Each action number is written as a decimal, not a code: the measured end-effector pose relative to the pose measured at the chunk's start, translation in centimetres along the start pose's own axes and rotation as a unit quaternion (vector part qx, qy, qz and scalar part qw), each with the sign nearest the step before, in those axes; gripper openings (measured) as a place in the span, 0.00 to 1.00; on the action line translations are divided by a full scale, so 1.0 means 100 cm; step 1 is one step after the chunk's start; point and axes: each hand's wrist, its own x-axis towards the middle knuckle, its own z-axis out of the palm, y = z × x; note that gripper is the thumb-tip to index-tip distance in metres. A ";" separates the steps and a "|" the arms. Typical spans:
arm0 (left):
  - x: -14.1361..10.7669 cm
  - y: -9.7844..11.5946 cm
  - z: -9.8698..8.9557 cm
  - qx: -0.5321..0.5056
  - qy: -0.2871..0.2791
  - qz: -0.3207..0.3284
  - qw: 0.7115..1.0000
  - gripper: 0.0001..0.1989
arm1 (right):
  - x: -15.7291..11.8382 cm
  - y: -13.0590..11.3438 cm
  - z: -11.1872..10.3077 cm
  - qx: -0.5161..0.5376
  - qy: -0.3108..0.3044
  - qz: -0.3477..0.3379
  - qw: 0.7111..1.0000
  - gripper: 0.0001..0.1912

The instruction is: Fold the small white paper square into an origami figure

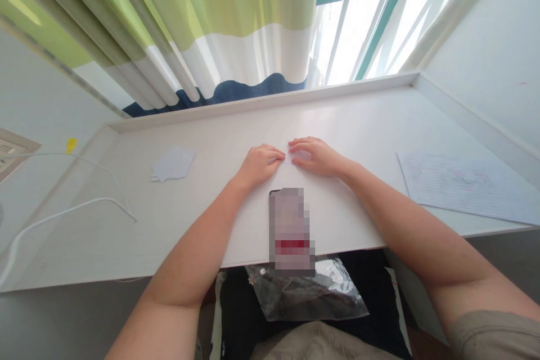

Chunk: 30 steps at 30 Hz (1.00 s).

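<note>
A small piece of white paper [300, 154] lies on the white desk, between my hands and partly covered by them. My left hand [262, 163] has thumb and fingertips pressed together at the paper's left edge. Over its right part rests my right hand [317, 156], with a gap between the thumb and the stretched fingers where the paper shows through. Nearer to me, a phone-shaped object [289, 225] with a dark rim lies at the desk's front edge, its surface blurred out by pixels.
Several loose white paper pieces [174, 164] lie to the left. On the right are written-on lined sheets [464, 185]. A white cable [76, 211] crosses the left side of the desk [211, 135]. A clear plastic bag [314, 295] lies over my lap. Curtains [236, 5] hang behind.
</note>
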 end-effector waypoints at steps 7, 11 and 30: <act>-0.004 -0.005 -0.001 -0.027 0.004 0.017 0.999 0.13 | 0.001 0.001 0.003 0.017 0.004 0.011 1.000 0.16; -0.005 -0.003 -0.002 -0.025 0.001 0.006 1.000 0.13 | 0.001 -0.002 0.002 0.015 0.010 0.020 1.000 0.16; -0.001 0.012 0.002 0.015 0.020 -0.118 0.993 0.10 | 0.000 -0.005 0.005 0.007 0.038 0.073 0.997 0.33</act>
